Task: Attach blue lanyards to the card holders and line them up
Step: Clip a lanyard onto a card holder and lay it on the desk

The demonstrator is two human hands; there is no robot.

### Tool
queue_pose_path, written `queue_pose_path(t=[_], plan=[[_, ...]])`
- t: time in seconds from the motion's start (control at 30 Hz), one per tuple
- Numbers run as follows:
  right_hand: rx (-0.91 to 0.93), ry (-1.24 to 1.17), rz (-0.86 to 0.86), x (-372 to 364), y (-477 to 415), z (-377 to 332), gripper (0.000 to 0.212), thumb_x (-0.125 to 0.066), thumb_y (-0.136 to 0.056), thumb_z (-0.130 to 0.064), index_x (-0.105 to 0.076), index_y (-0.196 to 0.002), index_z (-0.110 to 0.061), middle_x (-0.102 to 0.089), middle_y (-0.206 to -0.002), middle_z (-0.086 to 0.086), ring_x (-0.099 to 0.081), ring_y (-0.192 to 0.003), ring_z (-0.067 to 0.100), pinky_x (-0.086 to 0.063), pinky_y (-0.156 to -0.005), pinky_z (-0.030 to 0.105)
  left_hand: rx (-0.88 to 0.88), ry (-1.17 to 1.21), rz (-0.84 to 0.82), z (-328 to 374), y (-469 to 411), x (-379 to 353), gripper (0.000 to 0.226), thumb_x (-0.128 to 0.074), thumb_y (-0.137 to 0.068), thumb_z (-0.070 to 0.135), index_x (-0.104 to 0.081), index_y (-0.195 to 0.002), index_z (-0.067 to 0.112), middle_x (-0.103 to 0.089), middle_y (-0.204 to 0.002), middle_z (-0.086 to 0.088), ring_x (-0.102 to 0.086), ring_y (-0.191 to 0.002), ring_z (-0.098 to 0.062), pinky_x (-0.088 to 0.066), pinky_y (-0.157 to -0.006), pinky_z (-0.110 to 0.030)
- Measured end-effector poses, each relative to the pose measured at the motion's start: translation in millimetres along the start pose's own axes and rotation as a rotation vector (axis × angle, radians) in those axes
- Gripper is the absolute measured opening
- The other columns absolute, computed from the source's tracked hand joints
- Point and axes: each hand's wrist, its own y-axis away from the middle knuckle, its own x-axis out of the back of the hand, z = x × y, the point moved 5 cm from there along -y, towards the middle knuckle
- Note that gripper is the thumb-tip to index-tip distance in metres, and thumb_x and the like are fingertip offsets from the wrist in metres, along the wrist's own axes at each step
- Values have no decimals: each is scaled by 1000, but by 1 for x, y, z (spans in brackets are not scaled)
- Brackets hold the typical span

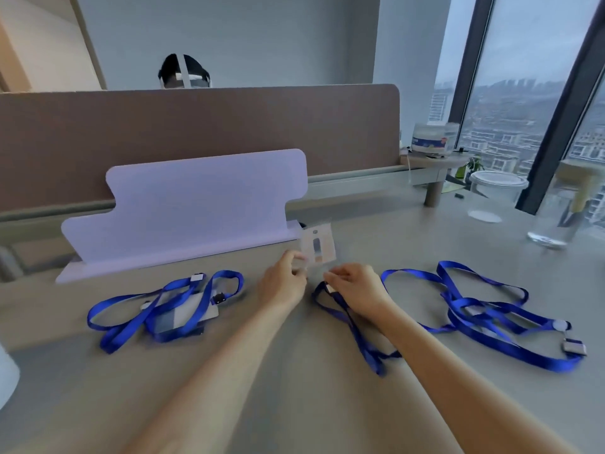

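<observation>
My left hand [284,283] pinches the lower edge of a clear card holder [318,246], which stands tilted above the desk at the centre. My right hand [355,286] grips the clip end of a blue lanyard [357,332] just below the holder; its strap trails down toward me. On the left lies a pile of card holders [183,314] with blue lanyards [131,317] looped over them. To the right, loose blue lanyards [484,311] lie tangled on the desk, their clips showing.
A lilac board [196,204] stands upright behind the left pile. A brown desk divider [196,126] runs across the back, with a person's head above it. Clear containers [496,194] and a glass jar [556,211] stand at the far right by the window.
</observation>
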Motion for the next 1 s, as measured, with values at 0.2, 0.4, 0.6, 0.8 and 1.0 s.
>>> queue_pose_path(t=[0.2,0.4,0.6,0.8,1.0], plan=[[-16,-85,-48,3,-7,-1,25,-61,-89,-39,-68,-71,-22,-70,-72,5,-51,-58,15,-44,-67,32,-53,-170,84,9,-4,-4,25,-40,-94,25,-61,-98,39,-69,-97,4,-58,-97,-25,-46,-85,-40],[-133,-207,-9,1,-11,-6,31,-62,-89,-34,-50,-69,-14,-39,-53,1,-27,-45,14,-25,-47,24,-125,-290,85,9,3,-4,33,-36,-98,28,-64,-115,33,-59,-121,-2,-47,-114,-27,-40,-89,-38],[-157,-300,-5,10,4,2,36,-71,-77,-33,-66,-79,2,-57,-62,8,-45,-55,18,-39,-57,28,-178,-340,-2,13,6,-10,42,-32,-98,25,-55,-129,40,-58,-127,-3,-37,-127,-20,-29,-98,-36],[-182,-467,-43,30,31,4,44,-70,-84,-16,-55,-125,-8,-78,-85,3,-64,-65,2,-51,-69,20,-209,-432,-3,20,11,-15,40,-30,-98,25,-55,-128,32,-57,-132,4,-37,-124,-21,-29,-97,-39],[-145,-479,-51,30,42,-2,25,-64,-91,-16,-59,-115,-11,-72,-78,1,-62,-61,1,-51,-64,18,-231,-528,47,19,14,-14,40,-29,-97,25,-57,-126,27,-56,-135,7,-42,-120,-22,-32,-94,-39]])
